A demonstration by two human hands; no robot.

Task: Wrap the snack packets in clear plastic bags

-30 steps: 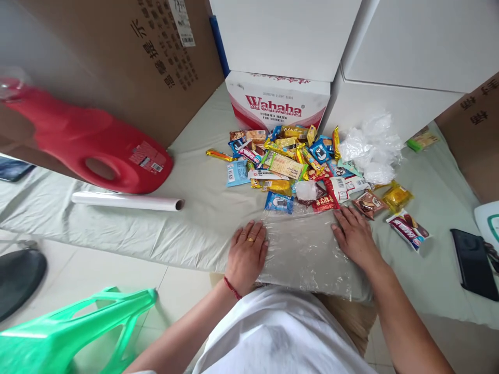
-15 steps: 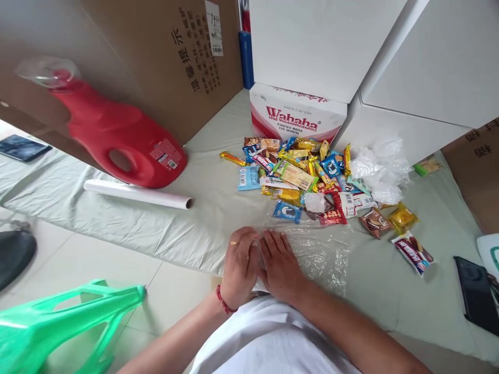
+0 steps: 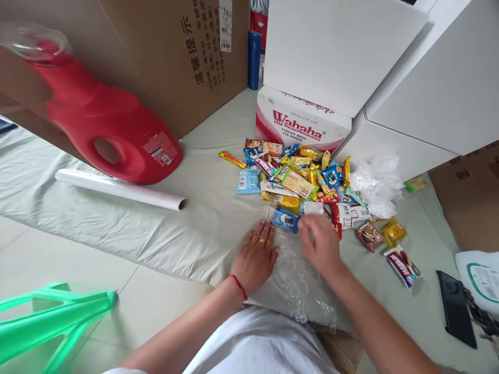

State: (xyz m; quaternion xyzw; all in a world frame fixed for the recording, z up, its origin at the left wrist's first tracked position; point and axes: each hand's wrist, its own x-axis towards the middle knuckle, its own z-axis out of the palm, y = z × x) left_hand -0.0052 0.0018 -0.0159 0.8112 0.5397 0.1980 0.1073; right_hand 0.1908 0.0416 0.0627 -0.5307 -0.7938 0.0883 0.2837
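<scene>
Lying flat, fingers spread, left hand (image 3: 256,255) presses plastic film (image 3: 300,280) (right hand (image 3: 320,245) blurred).

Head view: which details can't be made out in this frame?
- Right hand: motion-blurred, so whether its fingers grip a snack is unclear.
- Plastic sheet: its near edge is hidden by the white shirt.
- Red jug: its label print is too small to read.
- Phone: its screen is dark.

A low bench (image 3: 202,218) draped in pale green cloth bears a snack pile (image 3: 304,179), cling-film sheet (image 3: 300,275), film roll (image 3: 120,189), red jug (image 3: 105,132), boxes and phone (image 3: 454,306).
</scene>
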